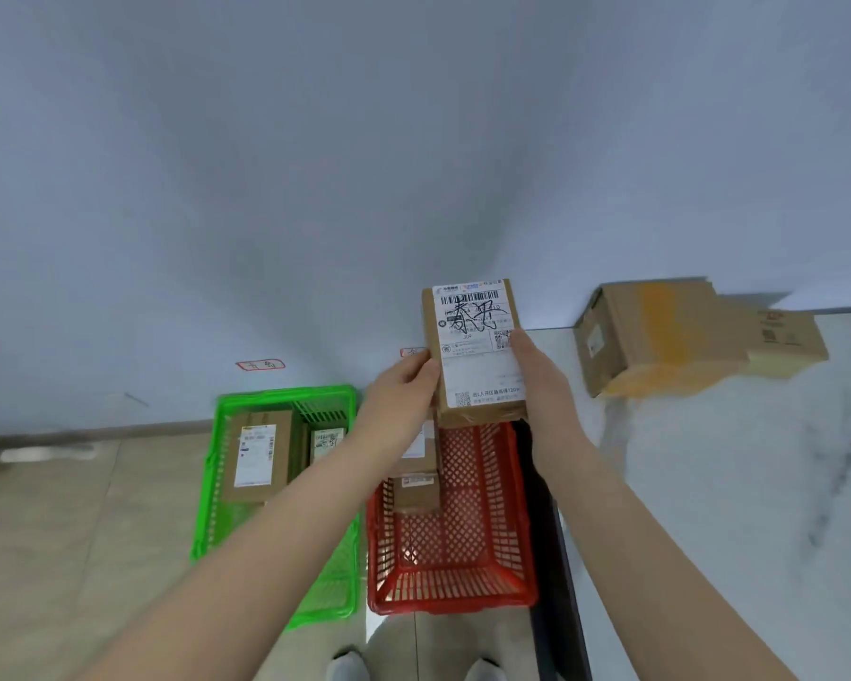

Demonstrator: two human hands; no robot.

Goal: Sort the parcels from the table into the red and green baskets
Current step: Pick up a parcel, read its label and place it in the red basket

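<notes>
Both hands hold one parcel (pixel 472 344) up in the air, label towards the person. The left hand (pixel 404 385) grips its left edge, thumb (pixel 429 368) curled onto the front. The right hand (pixel 536 380) grips the right edge, thumb (pixel 516 342) pressed on the white label. The remaining fingers of both hands sit behind the cardboard, out of sight. The label carries a barcode and large black handwriting just above the right thumb.

Straight below the fingers is the red basket (pixel 453 604) on the floor. Two parcels lie in its far half: one (pixel 416 491) flat under the left wrist, and another (pixel 421 444) beyond it, partly hidden by the held parcel and the left hand.

Below and left of the left fingers stands the green basket (pixel 286 396), touching or just beside the red one. It holds a long parcel (pixel 256 454) with a white label and a shorter one (pixel 327 442) beside it, nearer the left forearm.

Right of the right fingers runs a pale marbled table (pixel 733 508). Well apart from the hand, at its far edge by the wall, lies a box (pixel 659 336) with yellow tape and a small box (pixel 787 341) against its right side.

A red-edged tag (pixel 260 364) is stuck on the wall left of the left fingers, above the green basket.
</notes>
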